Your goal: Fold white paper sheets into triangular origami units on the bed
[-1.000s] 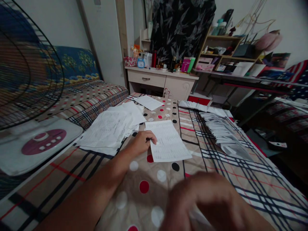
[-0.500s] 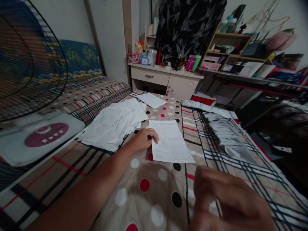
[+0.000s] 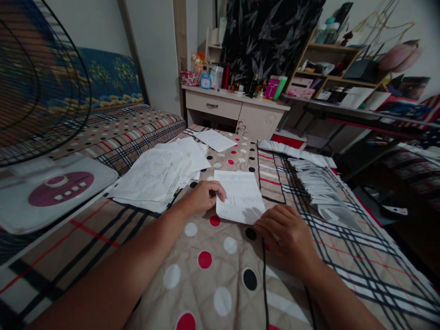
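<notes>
One printed sheet point(image 3: 239, 190), on the dotted bedcover point(image 3: 192, 293), between the hands. Left hand point(image 3: 205, 195): fingers closed on its left edge. Right hand point(image 3: 287, 236): fingertips pinched at its near right corner. Leftward: one loose paper pile point(image 3: 147, 176). Rightward: one row of white papers point(image 3: 311, 181). Risks: uneven pull, creasing or tearing the sheet; a leftward sweep, scattering the pile.

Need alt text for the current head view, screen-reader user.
A person's left hand and right hand touch a printed sheet on a patterned bedspread, at its left edge and nearer right corner. Loose papers lie left, a fanned row of papers right.
</notes>
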Motion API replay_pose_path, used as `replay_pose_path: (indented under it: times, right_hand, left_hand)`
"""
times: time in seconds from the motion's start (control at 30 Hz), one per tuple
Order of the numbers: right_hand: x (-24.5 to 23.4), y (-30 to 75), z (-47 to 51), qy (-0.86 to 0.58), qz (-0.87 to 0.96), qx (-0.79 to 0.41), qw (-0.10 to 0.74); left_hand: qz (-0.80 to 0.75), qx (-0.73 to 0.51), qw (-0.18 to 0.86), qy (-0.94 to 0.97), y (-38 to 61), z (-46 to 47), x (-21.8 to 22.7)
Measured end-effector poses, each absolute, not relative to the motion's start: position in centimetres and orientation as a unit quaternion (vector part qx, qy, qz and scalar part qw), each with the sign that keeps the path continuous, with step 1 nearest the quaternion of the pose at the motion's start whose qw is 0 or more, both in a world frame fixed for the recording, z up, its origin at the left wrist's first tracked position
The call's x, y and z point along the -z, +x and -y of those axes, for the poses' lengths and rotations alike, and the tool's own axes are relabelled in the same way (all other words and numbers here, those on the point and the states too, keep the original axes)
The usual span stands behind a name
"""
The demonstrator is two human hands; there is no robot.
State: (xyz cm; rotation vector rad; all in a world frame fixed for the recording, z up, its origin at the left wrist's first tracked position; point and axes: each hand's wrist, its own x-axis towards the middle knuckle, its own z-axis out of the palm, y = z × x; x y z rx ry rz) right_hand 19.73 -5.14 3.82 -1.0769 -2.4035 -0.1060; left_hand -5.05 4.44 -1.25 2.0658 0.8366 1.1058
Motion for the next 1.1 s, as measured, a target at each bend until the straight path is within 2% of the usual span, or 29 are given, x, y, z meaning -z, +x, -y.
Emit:
replay_pose_path:
  times: [0.43,0.73,0.9,1.1]
  right_hand:
    - [-2.1,20.0,4.9,-0.451,0.83,-0.018,0.329]
    - [-1.5,19.7,5.1,-0.538,0.715,-0.08,0.44]
    - [-1.2,19.6,5.1,-0.567,0.653,-0.106,0.49]
    - [-0.8,19.5,5.0,-0.575,0.621,-0.164,0.506]
  left_hand:
    - [-0.304,-0.418,0.276,0.81,-5.1,-4.6,1.2]
    - [-0.323,-0.419,0.244,0.812,-5.3,-4.5,1.1]
    - [-0.324,-0.42,0.269,0.804,-5.4,-4.3,0.8]
    - [-0.336,-0.438,0.278,0.786,-5.0,-4.0,0.8]
